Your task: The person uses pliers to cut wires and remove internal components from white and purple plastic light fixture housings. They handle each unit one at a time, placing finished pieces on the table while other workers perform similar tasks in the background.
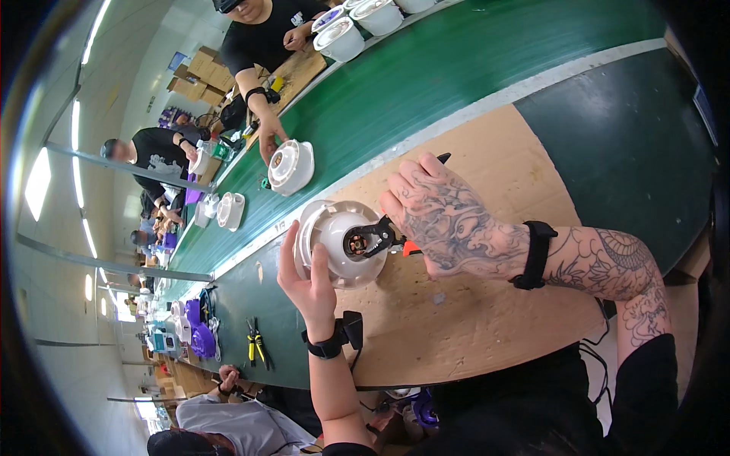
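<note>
A round white plastic housing (334, 262) lies tilted on the brown cardboard, with a dark central hole that shows coppery parts inside. My left hand (308, 283) steadies it from the left, thumb and fingers pressed on its rim and wall. My right hand (445, 216) is closed around a pair of pliers (376, 237) with a black head and some orange on the handle. The jaws of the pliers reach into the central hole. What they touch in there is too small to tell. Black bands sit on both my wrists.
A cardboard sheet (487, 327) covers part of the dark green bench. Yellow-handled pliers (257, 346) lie left of it. Beyond runs a green conveyor belt (456, 83) with a white housing (291, 167), touched by a co-worker's hand (270, 137). White tubs (340, 39) stand at the far side.
</note>
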Available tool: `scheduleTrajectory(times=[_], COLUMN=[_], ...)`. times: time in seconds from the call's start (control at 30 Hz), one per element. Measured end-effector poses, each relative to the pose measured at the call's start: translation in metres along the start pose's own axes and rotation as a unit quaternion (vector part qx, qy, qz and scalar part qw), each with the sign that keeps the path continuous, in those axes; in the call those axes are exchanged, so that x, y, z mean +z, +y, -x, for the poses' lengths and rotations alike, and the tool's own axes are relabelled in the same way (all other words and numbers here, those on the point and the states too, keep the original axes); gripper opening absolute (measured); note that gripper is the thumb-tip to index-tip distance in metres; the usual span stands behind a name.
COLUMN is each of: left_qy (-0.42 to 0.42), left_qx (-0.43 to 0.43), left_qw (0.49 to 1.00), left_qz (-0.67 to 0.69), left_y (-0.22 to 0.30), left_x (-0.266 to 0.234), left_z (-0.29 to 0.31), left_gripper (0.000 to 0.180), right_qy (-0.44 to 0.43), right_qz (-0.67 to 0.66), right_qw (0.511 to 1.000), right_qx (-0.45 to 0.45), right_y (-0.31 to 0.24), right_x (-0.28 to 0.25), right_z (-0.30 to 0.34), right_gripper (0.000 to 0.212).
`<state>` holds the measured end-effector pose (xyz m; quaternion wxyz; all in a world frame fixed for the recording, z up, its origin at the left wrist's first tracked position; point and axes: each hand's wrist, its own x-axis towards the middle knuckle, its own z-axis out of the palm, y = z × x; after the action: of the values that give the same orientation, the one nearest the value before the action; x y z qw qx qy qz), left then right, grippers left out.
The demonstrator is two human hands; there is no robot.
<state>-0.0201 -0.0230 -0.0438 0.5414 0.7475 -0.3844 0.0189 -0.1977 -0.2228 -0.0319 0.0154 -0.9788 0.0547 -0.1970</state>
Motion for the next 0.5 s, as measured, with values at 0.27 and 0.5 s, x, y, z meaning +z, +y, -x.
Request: scheduleTrajectory(times=[0.27, 0.5], left_qy=[-0.074, -0.140], left_qx=[-0.007, -0.057], left_qw=[0.997, 0.987], left_qz=[-0.008, -0.056], left_y=[0.004, 0.022], left_x=[-0.018, -0.025], left_z=[-0.008, -0.029], left_gripper=[0.043, 0.039], right_qy=[0.017, 0.032], right_qz=[0.030, 0.010], right_qw=[0.998, 0.999], right_qx=[-0.044, -0.043], right_y=[0.000, -0.001], right_x=[0.002, 0.003], right_z=[0.000, 0.003], right_gripper=[0.060, 0.063])
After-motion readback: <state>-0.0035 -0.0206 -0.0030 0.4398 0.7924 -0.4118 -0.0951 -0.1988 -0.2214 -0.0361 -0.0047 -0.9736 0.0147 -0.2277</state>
